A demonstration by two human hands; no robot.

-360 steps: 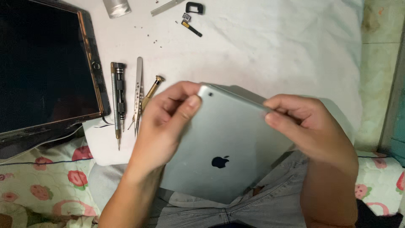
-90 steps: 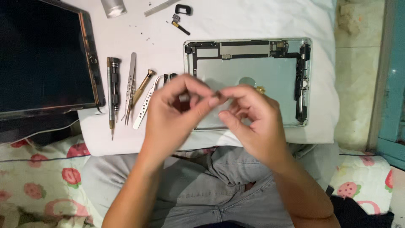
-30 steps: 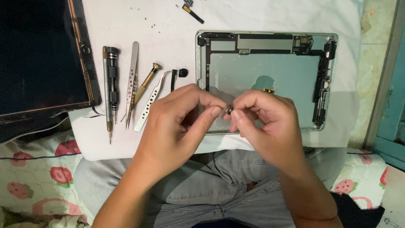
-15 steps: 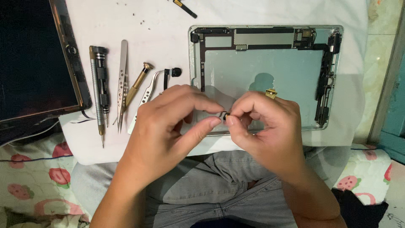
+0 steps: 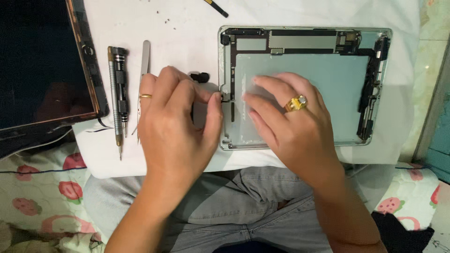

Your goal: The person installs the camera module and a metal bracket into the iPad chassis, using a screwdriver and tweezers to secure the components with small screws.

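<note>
Touching fingers (image 5: pixel 216 99), perhaps: tablet shell (image 5: pixel 304 84).

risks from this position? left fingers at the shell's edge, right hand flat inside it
1. The left hand works at the left rim of the open tablet shell; a slip there could scrape the thin parts along that rim.
2. The right hand lies flat on the inner plate, and its gold ring might scratch it.
3. Tiny loose screws lie on the white cloth; a nudge might scatter them.
</note>
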